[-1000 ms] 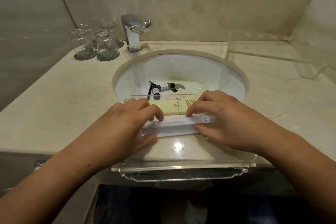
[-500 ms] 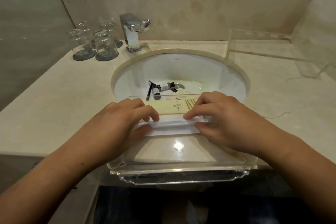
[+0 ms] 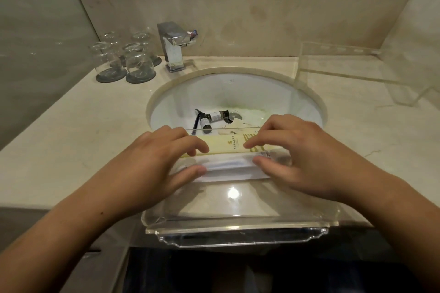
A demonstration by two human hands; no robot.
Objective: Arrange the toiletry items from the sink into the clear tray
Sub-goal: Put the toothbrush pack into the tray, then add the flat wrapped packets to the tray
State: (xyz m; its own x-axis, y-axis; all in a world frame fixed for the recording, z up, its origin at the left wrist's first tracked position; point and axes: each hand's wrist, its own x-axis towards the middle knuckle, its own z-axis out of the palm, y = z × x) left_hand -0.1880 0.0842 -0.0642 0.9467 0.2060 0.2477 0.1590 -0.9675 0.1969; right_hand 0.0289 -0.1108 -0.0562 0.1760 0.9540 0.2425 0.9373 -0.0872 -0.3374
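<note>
Hands (image 3: 228, 162) on flat white packet (image 3: 228, 166)

The near half of the tray (image 3: 238, 207) lies bare between the wrists; its far half is taken by a yellow box (image 3: 226, 146) and a white packet (image 3: 228, 167), side by side, with the left hand (image 3: 152, 162) and right hand (image 3: 300, 150) resting on their ends. The sink (image 3: 238, 93) is open from above at its back and right; two bottles (image 3: 214, 118) and a dark stick (image 3: 196, 121) clutter its left middle, and the tray's far wall crosses its near edge. The surface (image 3: 78, 140) is free at left and right; glasses (image 3: 126, 59) and the tap (image 3: 175, 47) block the back left; a clear stand (image 3: 357, 66) blocks the back right.
</note>
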